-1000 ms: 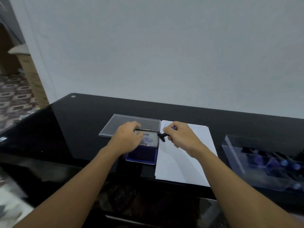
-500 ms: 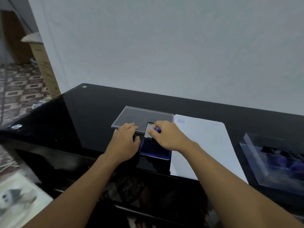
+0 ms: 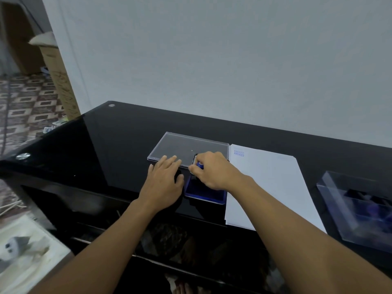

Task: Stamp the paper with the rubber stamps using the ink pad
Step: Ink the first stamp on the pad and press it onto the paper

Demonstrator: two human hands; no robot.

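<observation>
Head view | left hand (image 3: pixel 163 183) flat, fingers straight, on bench (image 3: pixel 118 145), fingertips touching clear lid (image 3: pixel 186 147) | right hand (image 3: pixel 214 170) pinches blue stamp (image 3: pixel 199 165) at far end of ink pad (image 3: pixel 203 193) | paper (image 3: pixel 271 183) just beside pad | clear box (image 3: pixel 356 206) at right edge

The right hand (image 3: pixel 214 169) pinches a blue-handled rubber stamp (image 3: pixel 199 165) over the blue rectangular ink pad (image 3: pixel 204 193). The left hand (image 3: pixel 164 181) rests flat on the glossy black bench (image 3: pixel 118 145).
</observation>
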